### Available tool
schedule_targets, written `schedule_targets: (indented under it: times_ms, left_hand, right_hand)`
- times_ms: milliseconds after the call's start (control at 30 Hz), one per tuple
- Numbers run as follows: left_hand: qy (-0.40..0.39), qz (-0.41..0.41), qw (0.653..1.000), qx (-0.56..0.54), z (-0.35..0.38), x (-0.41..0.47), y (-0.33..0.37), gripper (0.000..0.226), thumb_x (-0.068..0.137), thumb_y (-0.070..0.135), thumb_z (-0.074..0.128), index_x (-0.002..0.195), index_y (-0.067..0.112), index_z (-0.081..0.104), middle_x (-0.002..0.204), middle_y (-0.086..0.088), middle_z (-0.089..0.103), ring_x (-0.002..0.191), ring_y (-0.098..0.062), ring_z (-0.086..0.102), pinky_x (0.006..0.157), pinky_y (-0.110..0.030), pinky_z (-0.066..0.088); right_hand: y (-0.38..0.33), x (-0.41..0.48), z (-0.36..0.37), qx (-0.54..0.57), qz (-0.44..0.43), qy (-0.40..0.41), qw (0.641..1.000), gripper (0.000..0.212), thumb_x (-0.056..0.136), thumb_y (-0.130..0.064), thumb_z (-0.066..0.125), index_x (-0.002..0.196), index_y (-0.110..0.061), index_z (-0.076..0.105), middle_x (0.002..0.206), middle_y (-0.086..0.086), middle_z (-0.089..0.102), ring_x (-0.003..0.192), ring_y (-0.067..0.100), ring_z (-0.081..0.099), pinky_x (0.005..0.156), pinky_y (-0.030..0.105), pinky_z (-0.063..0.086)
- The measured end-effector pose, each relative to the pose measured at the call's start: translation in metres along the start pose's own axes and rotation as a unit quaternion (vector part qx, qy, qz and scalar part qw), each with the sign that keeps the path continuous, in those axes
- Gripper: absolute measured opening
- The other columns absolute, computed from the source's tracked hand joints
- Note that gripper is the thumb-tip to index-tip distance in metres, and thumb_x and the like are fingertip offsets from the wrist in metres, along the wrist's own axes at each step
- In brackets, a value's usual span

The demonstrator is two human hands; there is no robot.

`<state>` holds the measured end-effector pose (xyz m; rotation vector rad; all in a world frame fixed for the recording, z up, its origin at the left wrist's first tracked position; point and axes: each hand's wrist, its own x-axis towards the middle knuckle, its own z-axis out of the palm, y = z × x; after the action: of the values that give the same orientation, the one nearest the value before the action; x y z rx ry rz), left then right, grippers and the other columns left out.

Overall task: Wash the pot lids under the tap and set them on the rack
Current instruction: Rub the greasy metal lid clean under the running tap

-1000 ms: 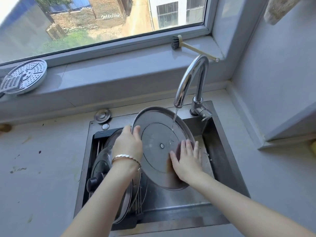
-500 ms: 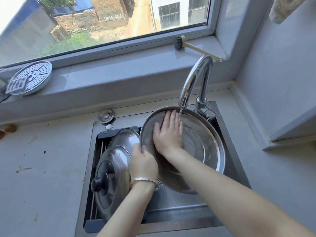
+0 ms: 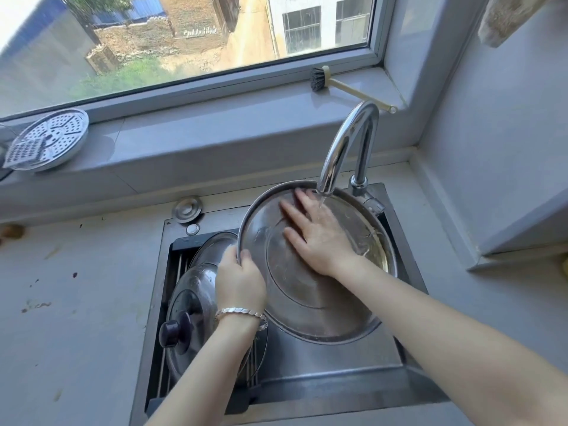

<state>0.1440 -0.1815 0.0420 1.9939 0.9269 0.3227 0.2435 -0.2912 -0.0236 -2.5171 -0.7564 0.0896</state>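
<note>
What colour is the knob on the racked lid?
Black knob, clearest in the head view.

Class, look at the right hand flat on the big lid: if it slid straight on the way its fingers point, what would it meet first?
Probably the lid's raised far rim, just beyond the right hand; depth is unclear.

A perforated metal steamer plate [image 3: 49, 139] lies at the left end of the grey windowsill [image 3: 215, 130], and a dish brush [image 3: 347, 87] with dark bristles and a pale handle lies toward the right end — well apart from it. On the stained countertop [image 3: 76, 302], just behind the sink, sits a round metal sink stopper [image 3: 187, 209] with a small round button [image 3: 192, 229] beside it. Through the window [image 3: 184, 35] — buildings, green growth, a dirt lane.
</note>
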Motion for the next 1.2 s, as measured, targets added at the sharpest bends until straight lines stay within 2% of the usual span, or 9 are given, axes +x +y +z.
schedule_targets:
  times_ms: [133, 267, 367, 467, 567, 867, 1033, 1133, 1200]
  left_hand:
    - [0.077, 0.013, 0.997, -0.008, -0.007, 0.005, 0.000, 0.021, 0.096, 0.013, 0.038, 0.076, 0.008, 0.044, 0.060, 0.002, 0.041, 0.063, -0.026, 0.039, 0.060, -0.033, 0.030]
    - [0.060, 0.032, 0.998, -0.009, 0.005, -0.007, 0.001, 0.017, 0.097, 0.011, 0.036, 0.086, 0.004, 0.047, 0.061, 0.000, 0.046, 0.058, -0.023, 0.042, 0.051, -0.018, 0.030]
    - [0.060, 0.036, 0.997, -0.015, 0.010, -0.015, 0.000, 0.021, 0.098, 0.012, 0.035, 0.105, 0.004, 0.053, 0.078, -0.006, 0.055, 0.077, -0.030, 0.051, 0.061, -0.024, 0.028]
    - [0.056, 0.036, 0.997, -0.036, 0.008, -0.007, 0.000, 0.017, 0.097, 0.011, 0.035, 0.090, 0.006, 0.049, 0.064, 0.004, 0.046, 0.060, -0.017, 0.043, 0.054, -0.028, 0.023]
    - [0.012, 0.033, 0.998, -0.043, 0.013, -0.009, -0.001, 0.029, 0.096, 0.011, 0.038, 0.067, 0.012, 0.039, 0.056, 0.002, 0.037, 0.053, -0.016, 0.035, 0.054, -0.031, 0.028]
    - [0.073, 0.053, 0.991, -0.094, 0.011, 0.014, -0.001, 0.041, 0.099, 0.029, 0.036, 0.059, 0.019, 0.040, 0.056, 0.004, 0.043, 0.053, -0.007, 0.041, 0.051, -0.012, 0.034]
    - [0.115, 0.121, 0.985, -0.047, -0.002, 0.028, 0.011, 0.036, 0.100, 0.023, 0.033, 0.065, 0.014, 0.038, 0.054, 0.003, 0.035, 0.050, -0.005, 0.046, 0.048, -0.010, 0.033]
    - [0.082, 0.108, 0.991, -0.005, -0.003, 0.026, 0.013, 0.031, 0.100, 0.028, 0.033, 0.079, 0.008, 0.043, 0.056, 0.003, 0.039, 0.052, -0.010, 0.038, 0.047, -0.023, 0.027]
    - [0.021, 0.058, 0.998, 0.026, 0.002, 0.025, 0.010, 0.032, 0.099, 0.030, 0.032, 0.082, 0.006, 0.043, 0.061, 0.000, 0.042, 0.058, -0.020, 0.042, 0.053, -0.032, 0.026]
  right_hand:
    - [0.017, -0.017, 0.004, 0.008, 0.134, 0.054, 0.989, 0.058, 0.098, -0.032, 0.031, 0.149, -0.011, 0.010, 0.158, 0.002, 0.006, 0.145, 0.014, 0.002, 0.116, 0.028, -0.002]
    - [-0.010, -0.026, 0.022, 0.049, 0.304, 0.087, 0.947, 0.063, 0.097, -0.034, 0.029, 0.148, -0.006, 0.005, 0.158, 0.010, -0.002, 0.145, 0.020, -0.005, 0.117, 0.036, -0.007]
    - [-0.016, -0.011, 0.017, 0.077, 0.344, 0.077, 0.932, 0.068, 0.096, -0.042, 0.027, 0.148, -0.006, 0.001, 0.157, 0.012, -0.009, 0.144, 0.023, -0.013, 0.114, 0.045, -0.013]
    - [-0.020, -0.002, 0.014, 0.047, 0.265, 0.069, 0.961, 0.074, 0.093, -0.052, 0.017, 0.148, -0.006, -0.001, 0.157, 0.009, -0.010, 0.144, 0.020, -0.014, 0.113, 0.042, -0.016]
    - [-0.040, 0.000, 0.013, 0.086, 0.063, 0.065, 0.992, 0.079, 0.082, -0.048, 0.010, 0.147, -0.003, 0.011, 0.157, 0.012, 0.002, 0.145, 0.020, -0.002, 0.116, 0.034, -0.008]
    - [-0.036, -0.045, -0.001, 0.099, -0.250, -0.132, 0.954, 0.057, 0.094, -0.035, 0.021, 0.147, -0.013, 0.019, 0.152, -0.007, 0.006, 0.142, 0.012, 0.000, 0.115, 0.027, -0.007]
    - [0.010, -0.084, -0.015, 0.013, -0.230, -0.206, 0.951, 0.056, 0.094, -0.037, 0.032, 0.146, -0.016, 0.025, 0.154, -0.006, 0.013, 0.143, 0.011, 0.008, 0.118, 0.027, 0.005]
    - [0.040, -0.098, -0.017, -0.090, -0.184, -0.177, 0.963, 0.061, 0.076, -0.026, 0.066, 0.133, -0.016, 0.046, 0.143, 0.001, 0.046, 0.129, 0.017, 0.046, 0.104, 0.039, 0.041]
    - [0.051, -0.101, -0.019, -0.098, -0.181, -0.150, 0.967, 0.053, 0.062, -0.025, 0.077, 0.111, -0.018, 0.060, 0.119, -0.002, 0.065, 0.105, 0.016, 0.065, 0.099, 0.040, 0.046]
